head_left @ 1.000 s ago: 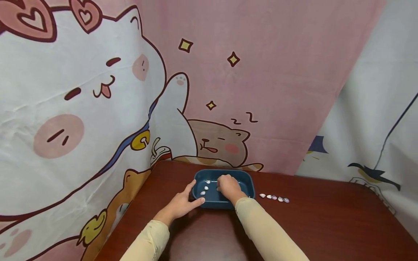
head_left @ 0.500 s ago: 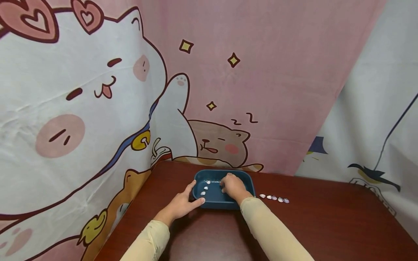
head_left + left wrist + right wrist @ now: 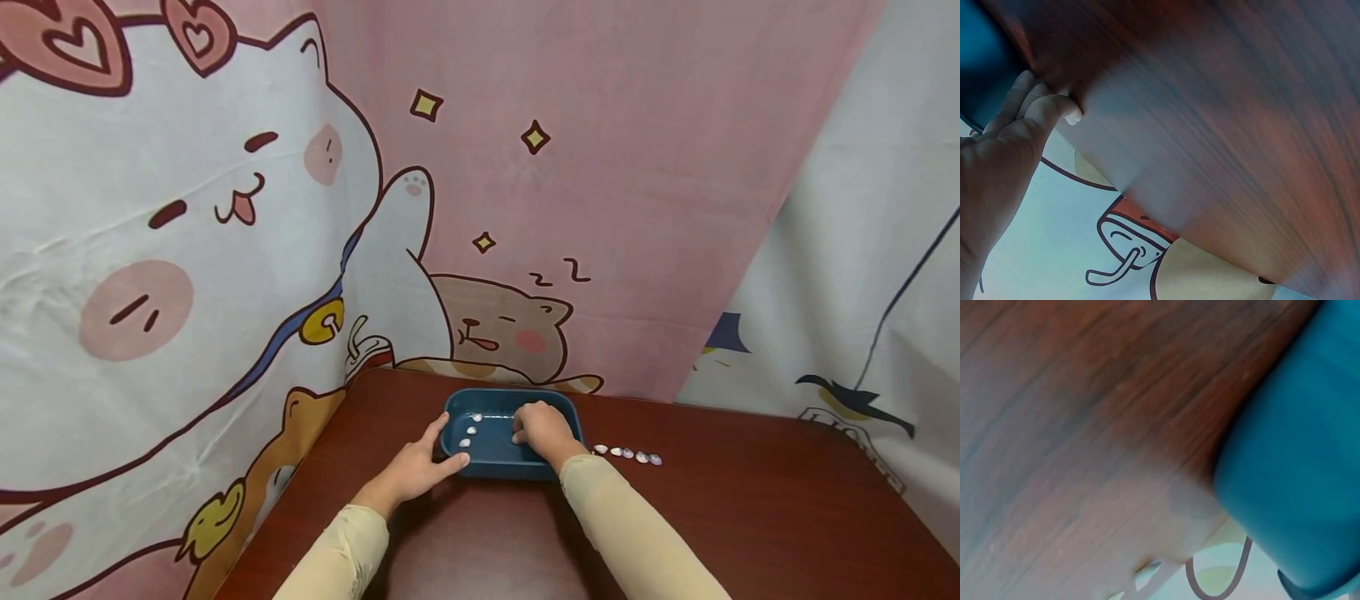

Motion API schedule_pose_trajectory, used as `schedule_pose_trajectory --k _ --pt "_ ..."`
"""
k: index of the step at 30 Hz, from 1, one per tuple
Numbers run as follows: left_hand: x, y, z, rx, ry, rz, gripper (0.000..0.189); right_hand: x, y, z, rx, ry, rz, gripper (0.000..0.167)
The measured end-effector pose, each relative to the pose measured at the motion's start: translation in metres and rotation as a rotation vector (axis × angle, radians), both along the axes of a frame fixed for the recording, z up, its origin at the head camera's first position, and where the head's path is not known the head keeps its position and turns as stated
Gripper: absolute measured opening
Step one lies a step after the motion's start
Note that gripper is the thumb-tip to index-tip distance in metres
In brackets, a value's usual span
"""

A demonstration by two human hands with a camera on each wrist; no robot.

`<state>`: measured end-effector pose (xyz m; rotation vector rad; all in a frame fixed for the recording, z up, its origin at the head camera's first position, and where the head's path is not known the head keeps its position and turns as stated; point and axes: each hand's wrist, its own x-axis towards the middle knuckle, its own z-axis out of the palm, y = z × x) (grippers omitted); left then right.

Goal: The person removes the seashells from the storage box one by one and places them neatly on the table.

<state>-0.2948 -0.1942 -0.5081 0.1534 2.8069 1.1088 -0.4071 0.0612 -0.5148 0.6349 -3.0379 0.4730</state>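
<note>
A dark blue tray (image 3: pixel 495 468) stands on the table with several small white shells (image 3: pixel 471 431) in a slanting line at its left end. My left hand (image 3: pixel 412 471) is at the tray's near left corner, thumb on the front side and fingers spread along the left rim. The left wrist view shows those fingers (image 3: pixel 1030 94) against the tray's outer wall. My right hand (image 3: pixel 543 429) reaches down inside the right half of the tray with bent fingers. I cannot tell whether a shell is between its fingertips, as the hand hides them.
To the right of the tray, several more shells (image 3: pixel 627 453) lie in a row on the dark red-brown table (image 3: pixel 750 500). A printed cloth (image 3: pixel 637 208) with cartoon cats hangs behind the table and along its left edge.
My right hand has shifted a little to the right inside the tray. The left hand has stayed at the corner, and the visible shells lie as before.
</note>
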Motion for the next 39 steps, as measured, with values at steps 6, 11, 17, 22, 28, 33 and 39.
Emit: schedule_pose_trajectory --k 6,11,17,22,28,33,39 --pt "0.000 0.000 -0.001 -0.008 0.012 0.003 0.098 -0.002 0.008 0.002 0.044 -0.024 0.024 0.011" --pt "0.000 0.000 -0.002 -0.006 0.012 -0.001 0.098 0.001 0.016 0.008 0.043 -0.054 0.089 0.010" --pt "0.000 0.000 0.000 -0.004 0.011 0.003 0.097 0.006 0.021 0.015 0.064 -0.083 0.104 0.014" --pt "0.002 0.001 0.001 -0.002 0.005 0.002 0.098 0.006 0.022 0.013 0.083 -0.091 0.070 0.006" --pt "0.002 0.001 0.001 -0.004 0.006 0.006 0.098 0.005 0.022 0.010 0.014 -0.104 0.086 0.016" --pt "0.002 0.001 -0.001 -0.008 0.003 0.005 0.097 0.009 0.023 0.009 0.039 -0.078 0.077 0.018" --pt "0.002 0.003 -0.001 -0.008 -0.004 0.009 0.096 0.013 0.023 0.008 0.059 -0.047 0.065 0.020"
